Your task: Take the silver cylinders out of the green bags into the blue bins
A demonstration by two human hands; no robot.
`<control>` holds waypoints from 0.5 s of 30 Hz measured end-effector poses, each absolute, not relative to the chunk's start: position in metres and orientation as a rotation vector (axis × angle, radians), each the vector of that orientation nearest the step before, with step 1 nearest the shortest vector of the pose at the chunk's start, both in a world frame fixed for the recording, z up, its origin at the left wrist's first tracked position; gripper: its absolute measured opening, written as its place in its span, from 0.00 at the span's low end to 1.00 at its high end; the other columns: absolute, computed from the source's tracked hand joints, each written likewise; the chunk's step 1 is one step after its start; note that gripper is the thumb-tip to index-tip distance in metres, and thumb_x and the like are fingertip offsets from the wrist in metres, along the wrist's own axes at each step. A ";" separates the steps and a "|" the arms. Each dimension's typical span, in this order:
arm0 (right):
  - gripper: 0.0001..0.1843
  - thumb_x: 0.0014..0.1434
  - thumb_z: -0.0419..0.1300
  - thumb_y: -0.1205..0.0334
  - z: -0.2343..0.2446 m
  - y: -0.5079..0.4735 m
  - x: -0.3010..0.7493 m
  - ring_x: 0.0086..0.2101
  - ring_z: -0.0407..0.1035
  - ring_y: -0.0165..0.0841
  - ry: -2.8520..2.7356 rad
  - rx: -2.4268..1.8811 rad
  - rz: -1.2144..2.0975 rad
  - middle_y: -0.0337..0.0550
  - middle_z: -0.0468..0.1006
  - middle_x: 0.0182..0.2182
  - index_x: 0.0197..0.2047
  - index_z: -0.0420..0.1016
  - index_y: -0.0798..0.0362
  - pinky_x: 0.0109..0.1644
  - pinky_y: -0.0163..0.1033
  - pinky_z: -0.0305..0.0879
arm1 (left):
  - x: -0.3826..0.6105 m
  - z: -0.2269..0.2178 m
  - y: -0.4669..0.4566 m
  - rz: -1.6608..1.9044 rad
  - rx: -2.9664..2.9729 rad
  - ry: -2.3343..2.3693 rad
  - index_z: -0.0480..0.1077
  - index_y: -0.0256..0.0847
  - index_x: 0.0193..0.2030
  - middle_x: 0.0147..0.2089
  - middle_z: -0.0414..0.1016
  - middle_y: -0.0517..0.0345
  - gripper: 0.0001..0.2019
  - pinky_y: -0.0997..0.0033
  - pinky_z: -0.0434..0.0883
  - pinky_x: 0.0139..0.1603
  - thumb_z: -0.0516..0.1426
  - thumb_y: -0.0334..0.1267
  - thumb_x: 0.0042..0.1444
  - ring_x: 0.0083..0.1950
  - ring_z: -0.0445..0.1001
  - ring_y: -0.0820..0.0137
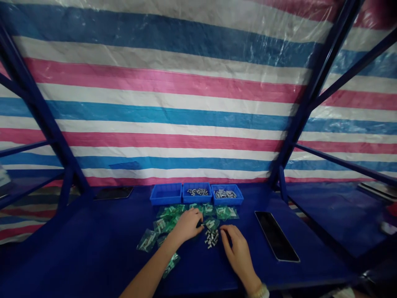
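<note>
A loose pile of small silvery metal cylinders [211, 239] lies on the blue tabletop between my hands. My left hand [187, 225] reaches over the green-tinted bags, its fingers curled toward the thumb. A tiny pale thing shows at those fingertips, too small to name. To the right of the pile is my right hand [235, 247], thumb and forefinger slightly apart at the pile's edge, with nothing visible between them. Small clear bags of parts [172, 214] lie around my left hand, some overlapping. Another bag [211, 224] touches the top of the pile.
Behind the bags stand three blue bins: a bare left one [166, 194], a middle one [196, 199] with small metal parts and a right one [227, 201] with longer pieces. A tablet [276, 236] lies at right, a dark flat device [114, 193] at back left. Blue frame posts [305, 107] flank the table.
</note>
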State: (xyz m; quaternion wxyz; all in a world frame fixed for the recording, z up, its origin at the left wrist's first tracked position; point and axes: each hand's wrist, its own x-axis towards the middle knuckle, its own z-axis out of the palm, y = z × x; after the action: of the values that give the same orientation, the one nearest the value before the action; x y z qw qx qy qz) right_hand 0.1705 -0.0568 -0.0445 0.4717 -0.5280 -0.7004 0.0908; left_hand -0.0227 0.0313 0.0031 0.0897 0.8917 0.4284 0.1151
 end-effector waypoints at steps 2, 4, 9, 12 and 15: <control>0.10 0.69 0.48 0.61 -0.050 -0.059 0.170 0.37 0.70 0.39 -1.765 -1.327 0.155 0.47 0.73 0.36 0.44 0.70 0.51 0.41 0.42 0.66 | -0.021 0.000 0.030 0.350 2.654 1.280 0.74 0.39 0.35 0.40 0.74 0.50 0.03 0.63 0.67 0.46 0.61 0.34 0.53 0.45 0.72 0.57; 0.09 0.68 0.48 0.61 -0.054 -0.061 0.169 0.39 0.70 0.40 -1.802 -1.365 0.109 0.47 0.73 0.37 0.45 0.69 0.50 0.42 0.43 0.66 | -0.022 0.000 0.029 0.366 2.655 1.268 0.74 0.39 0.34 0.39 0.74 0.50 0.01 0.62 0.67 0.48 0.60 0.32 0.53 0.46 0.72 0.57; 0.07 0.68 0.49 0.63 -0.058 -0.059 0.170 0.39 0.70 0.40 -1.890 -1.415 -0.013 0.44 0.73 0.36 0.44 0.68 0.50 0.46 0.47 0.64 | -0.031 0.006 0.034 0.438 2.621 1.235 0.73 0.39 0.35 0.39 0.74 0.51 0.03 0.63 0.66 0.48 0.58 0.30 0.55 0.47 0.72 0.58; 0.07 0.67 0.50 0.63 -0.061 -0.058 0.171 0.38 0.70 0.40 -1.933 -1.405 -0.089 0.44 0.74 0.35 0.43 0.68 0.49 0.49 0.51 0.62 | -0.036 0.007 0.037 0.484 2.581 1.198 0.73 0.39 0.36 0.38 0.76 0.53 0.03 0.66 0.67 0.45 0.58 0.31 0.55 0.44 0.73 0.61; 0.07 0.66 0.50 0.64 -0.065 -0.060 0.170 0.38 0.70 0.41 -1.951 -1.377 -0.122 0.44 0.75 0.35 0.44 0.69 0.49 0.50 0.52 0.62 | -0.037 0.006 0.039 0.520 2.538 1.133 0.73 0.40 0.37 0.35 0.78 0.57 0.03 0.72 0.68 0.39 0.58 0.33 0.57 0.37 0.75 0.67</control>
State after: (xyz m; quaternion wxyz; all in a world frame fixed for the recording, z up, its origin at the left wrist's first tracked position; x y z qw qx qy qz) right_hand 0.1702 -0.0600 -0.0649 0.3663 -0.5358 -0.7592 -0.0475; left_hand -0.0373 0.0392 0.0057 0.1564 0.8865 0.3958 0.1818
